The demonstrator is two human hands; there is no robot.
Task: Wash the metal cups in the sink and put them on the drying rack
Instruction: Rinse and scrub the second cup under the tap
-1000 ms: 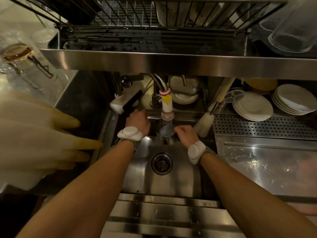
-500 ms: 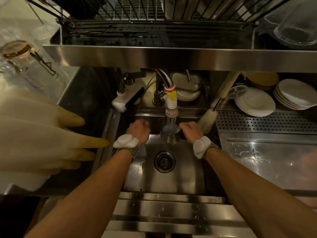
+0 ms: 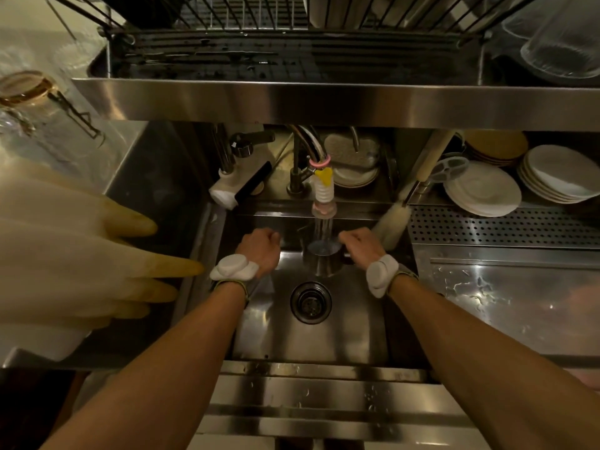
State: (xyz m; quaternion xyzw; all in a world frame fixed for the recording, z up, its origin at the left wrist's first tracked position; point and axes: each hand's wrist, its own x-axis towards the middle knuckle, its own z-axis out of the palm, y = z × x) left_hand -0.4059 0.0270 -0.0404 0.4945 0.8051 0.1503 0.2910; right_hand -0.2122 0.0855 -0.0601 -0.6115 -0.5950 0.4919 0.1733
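Observation:
A metal cup [image 3: 322,260] stands upright in the steel sink [image 3: 311,336] right under the tap nozzle [image 3: 323,203], and water runs into it. My right hand [image 3: 360,244] is closed on the cup's right side at its handle. My left hand [image 3: 261,246] is curled into a fist at the sink's back left, a little apart from the cup; whether it holds anything is hidden. The drying rack [image 3: 292,50] of dark wire sits on the steel shelf above the sink.
Pale rubber gloves [image 3: 81,264] hang at the left. A bottle brush [image 3: 391,224] leans at the sink's right rear corner. Stacked white plates [image 3: 483,190] sit back right behind a perforated tray [image 3: 503,227]. Glass jars [image 3: 561,43] stand top right. The drain [image 3: 310,302] lies mid-sink.
My left hand has come down from the tap lever to the sink's back left. Water now runs into the cup. The view has tilted slightly downward.

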